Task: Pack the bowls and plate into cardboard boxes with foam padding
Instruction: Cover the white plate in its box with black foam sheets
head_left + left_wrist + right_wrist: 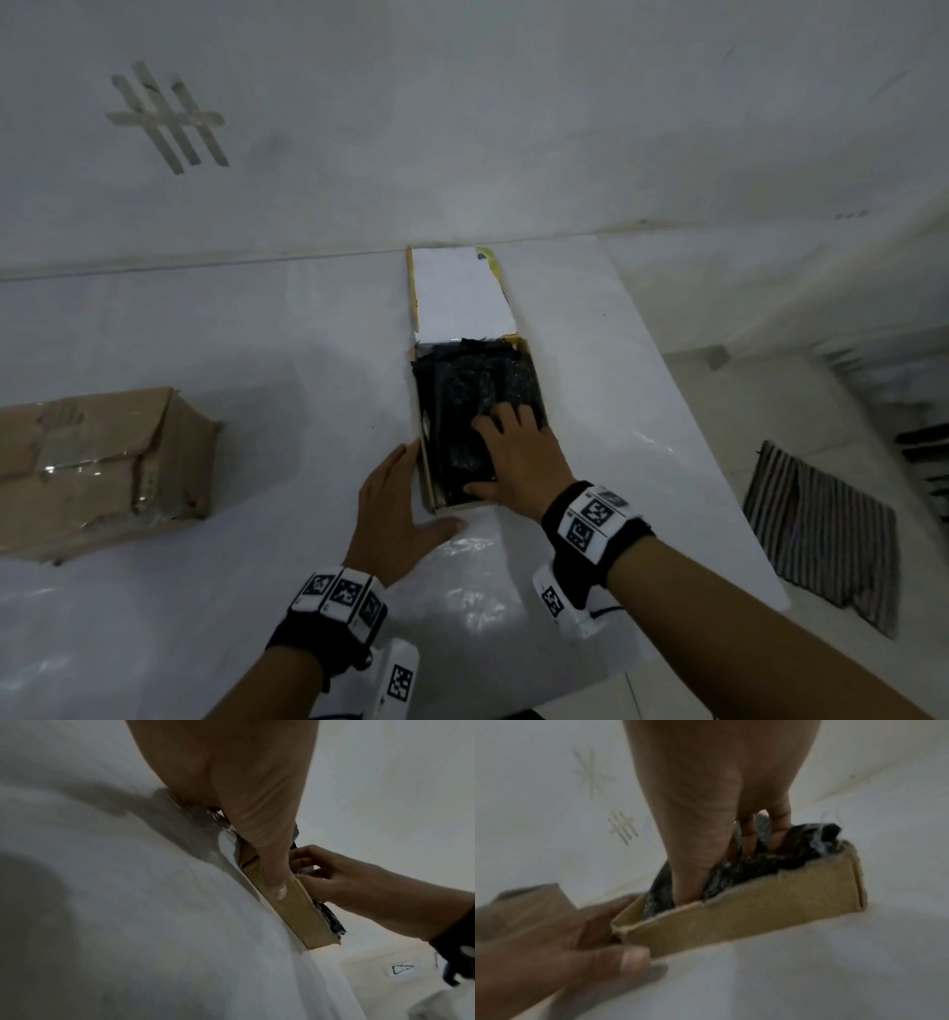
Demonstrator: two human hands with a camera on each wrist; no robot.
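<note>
Shallow open cardboard box [430,493] on white table [205,334], lid flap [462,293] folded back, filled with black foam padding [472,390]. Right hand [518,457] fingers spread, pressing flat on the padding; left hand [395,506] open, braced against the box's left wall, thumb along the near end. No bowl or plate visible, maybe under the padding, can't tell. Second box [97,462] well left looks taped shut. Judging: late stage, lid not yet closed

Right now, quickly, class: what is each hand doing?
Left hand: open, straight fingers braced against the small cardboard box's side.
Right hand: open, fingers spread, pressing the black padding down into the box.
</note>
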